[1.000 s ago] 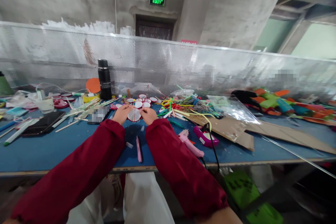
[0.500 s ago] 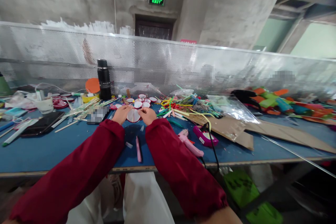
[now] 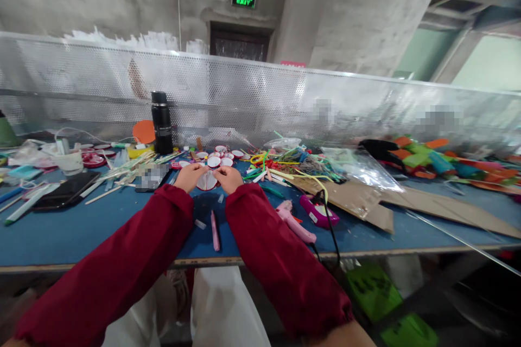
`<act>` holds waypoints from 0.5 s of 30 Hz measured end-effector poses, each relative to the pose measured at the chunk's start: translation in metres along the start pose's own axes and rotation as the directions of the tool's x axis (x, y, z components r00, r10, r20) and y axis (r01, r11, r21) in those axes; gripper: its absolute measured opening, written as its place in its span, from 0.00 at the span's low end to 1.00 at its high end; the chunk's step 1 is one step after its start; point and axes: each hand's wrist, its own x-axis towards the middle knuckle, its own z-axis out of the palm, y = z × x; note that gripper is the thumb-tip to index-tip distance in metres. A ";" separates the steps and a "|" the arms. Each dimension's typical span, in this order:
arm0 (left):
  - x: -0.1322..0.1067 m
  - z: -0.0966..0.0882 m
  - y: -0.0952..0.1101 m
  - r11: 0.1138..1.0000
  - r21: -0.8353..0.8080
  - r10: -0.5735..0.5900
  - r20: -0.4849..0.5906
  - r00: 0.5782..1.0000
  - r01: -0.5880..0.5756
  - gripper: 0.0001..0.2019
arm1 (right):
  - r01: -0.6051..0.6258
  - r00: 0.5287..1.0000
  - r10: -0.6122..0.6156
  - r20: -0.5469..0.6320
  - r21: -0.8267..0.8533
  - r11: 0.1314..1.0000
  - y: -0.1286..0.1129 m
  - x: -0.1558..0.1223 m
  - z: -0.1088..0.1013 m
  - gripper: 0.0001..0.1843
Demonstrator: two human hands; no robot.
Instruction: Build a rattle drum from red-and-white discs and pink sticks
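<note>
So the white disc with the red rim (image 3: 206, 181) is sitting over the blue tabletop (image 3: 134, 241), right between the left hand (image 3: 189, 177) and the right hand (image 3: 228, 179). Fingers on both hands are curled inward and meet its upper part from either side, so most of what you can see is the lower part. They look pinched, but honestly can't tell if they've got the disc itself or something thin on top of it; too small, and the fingertips cover the spot.

Just behind that there's a bunch of smaller white discs (image 3: 227, 161) crowding the far side. Nearer the person, a pink pen (image 3: 215, 230) lies between the forearms, with a little clear piece (image 3: 199, 224) beside it. Off to the right: pink glue gun (image 3: 295, 222), purple gadget (image 3: 318, 211), and a messy heap of pipe cleaners (image 3: 303, 165) near some cardboard (image 3: 345, 203). Left side has thin wooden sticks (image 3: 109, 181) and a dark phone (image 3: 67, 191), plus a black bottle (image 3: 161, 122) standing upright farther back.
</note>
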 end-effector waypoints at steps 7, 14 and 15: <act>0.002 0.001 -0.005 0.999 -0.031 -0.010 0.010 1.000 0.010 0.17 | 0.004 1.000 -0.004 0.004 0.042 0.999 0.002 0.001 0.001 0.08; -0.002 0.003 0.003 0.991 -0.124 -0.042 0.036 0.998 0.046 0.19 | 0.003 1.000 -0.002 -0.018 0.069 0.998 0.004 0.003 0.002 0.06; -0.002 0.002 0.004 0.989 -0.137 -0.042 0.036 0.998 0.046 0.19 | 0.000 1.000 0.001 -0.015 0.076 0.997 0.003 0.002 0.002 0.06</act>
